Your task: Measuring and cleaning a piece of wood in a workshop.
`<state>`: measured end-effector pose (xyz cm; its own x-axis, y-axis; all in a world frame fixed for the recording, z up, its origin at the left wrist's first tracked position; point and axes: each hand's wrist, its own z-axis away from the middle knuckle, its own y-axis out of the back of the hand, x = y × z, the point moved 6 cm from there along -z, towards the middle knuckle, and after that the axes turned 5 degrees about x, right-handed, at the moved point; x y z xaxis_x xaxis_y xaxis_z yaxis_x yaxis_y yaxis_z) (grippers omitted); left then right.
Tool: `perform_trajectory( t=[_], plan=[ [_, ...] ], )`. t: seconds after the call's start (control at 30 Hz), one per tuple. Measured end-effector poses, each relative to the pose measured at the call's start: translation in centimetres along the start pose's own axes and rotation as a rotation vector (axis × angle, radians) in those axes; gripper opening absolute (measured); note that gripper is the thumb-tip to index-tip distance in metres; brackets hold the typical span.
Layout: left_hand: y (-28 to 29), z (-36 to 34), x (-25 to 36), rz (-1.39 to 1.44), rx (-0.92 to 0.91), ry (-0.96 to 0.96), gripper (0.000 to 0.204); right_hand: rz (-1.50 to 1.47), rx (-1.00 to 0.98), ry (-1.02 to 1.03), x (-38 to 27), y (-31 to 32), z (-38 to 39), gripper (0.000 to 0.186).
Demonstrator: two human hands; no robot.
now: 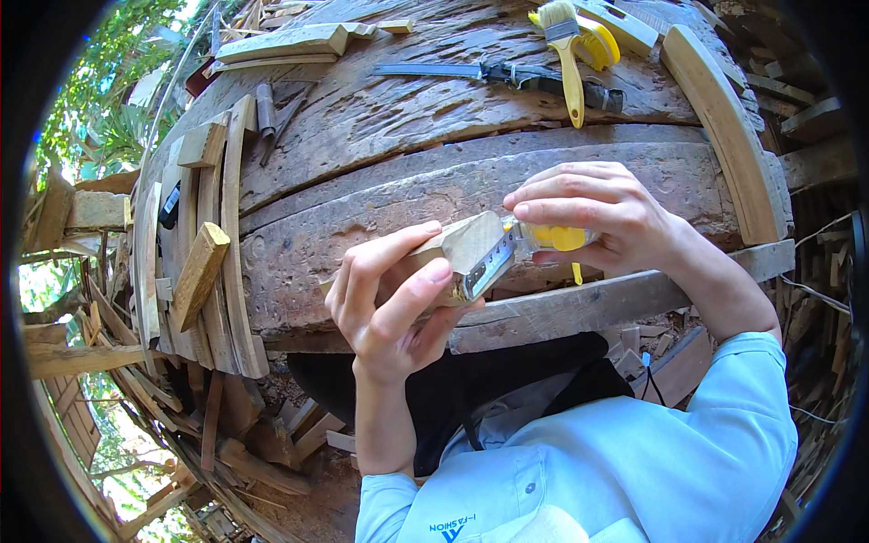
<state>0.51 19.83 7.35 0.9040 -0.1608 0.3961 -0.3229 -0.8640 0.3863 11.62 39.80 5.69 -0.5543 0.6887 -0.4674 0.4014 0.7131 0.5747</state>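
My left hand (pixel 385 303) grips a pale wooden block (pixel 453 240) above the workbench (pixel 317 217), its fingers over the block's left part. A metal tape blade (pixel 490 262) with markings lies along the block's right side. My right hand (pixel 615 222) holds a yellow tape measure (pixel 566 238) just right of the block, fingers curled over its top, thumb beneath. A short yellow strap (pixel 577 273) hangs below it.
A long dark-handled blade (pixel 425 71), a yellow-handled paintbrush (pixel 570 72) and dark metal tools (pixel 265 109) lie at the back. Wooden strips (pixel 233 271) lie along the left, a curved plank (pixel 724 136) at the right. Scrap wood (pixel 299 425) fills the ground below.
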Motion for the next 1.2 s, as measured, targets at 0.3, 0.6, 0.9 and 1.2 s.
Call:
perform_trajectory(
  t=[0.3,0.6,0.9,1.2],
  plan=[
    [0.1,0.2,0.5,-0.012,-0.130,-0.037,0.043,-0.021,-0.034,-0.002,-0.1,-0.1,0.1,0.062],
    [0.1,0.1,1.1,-0.099,-0.129,-0.068,0.033,-0.036,-0.003,-0.025,-0.2,0.1,-0.2,0.048],
    [0.1,0.2,1.1,-0.114,-0.036,-0.068,0.028,-0.057,0.010,-0.051,0.0,0.0,0.1,0.047],
    [-0.2,0.2,0.8,-0.101,-0.075,-0.083,0.025,-0.057,0.033,-0.031,0.2,0.2,0.1,0.051]
  ],
)
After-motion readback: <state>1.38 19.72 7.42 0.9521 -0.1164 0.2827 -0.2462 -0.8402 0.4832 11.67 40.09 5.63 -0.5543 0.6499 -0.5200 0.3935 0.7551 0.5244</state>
